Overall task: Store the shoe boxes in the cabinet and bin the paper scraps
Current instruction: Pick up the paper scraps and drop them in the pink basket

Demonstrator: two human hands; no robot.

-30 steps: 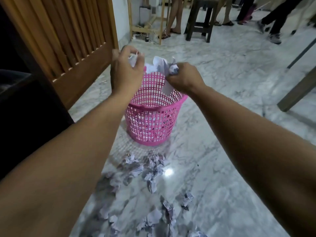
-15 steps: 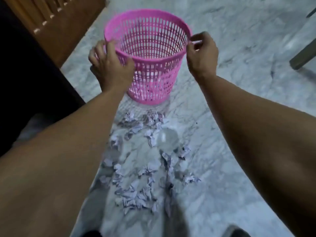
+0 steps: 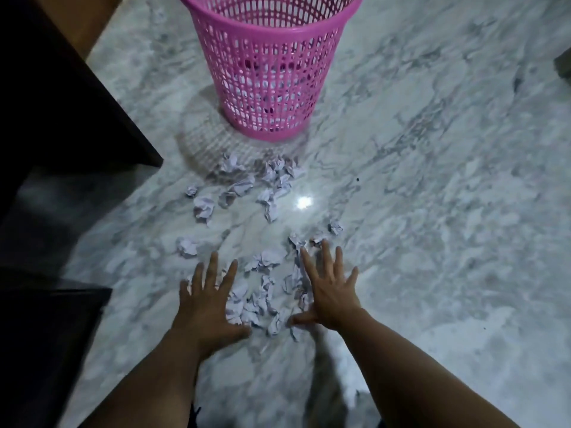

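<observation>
At lower centre of the frame, left hand point(image 3: 207, 299) and right hand point(image 3: 330, 287), fingers spread flat, flanking crumpled white paper scraps point(image 3: 258, 299) on grey marble floor point(image 3: 432, 211). At top centre, upright pink plastic mesh bin point(image 3: 268, 61).

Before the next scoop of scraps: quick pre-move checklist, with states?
1. Left hand free, fingers spread: ok.
2. Right hand free, fingers spread: ok.
3. Hands flank the near cluster of paper scraps: ok.
4. Pink basket upright on the marble floor, beyond the scraps: ok.
5. Room left in basket: cannot tell; some white shows through the mesh, the rim is cut off.
6. Floor cleared: not ok; a far cluster also lies near the basket.
</observation>
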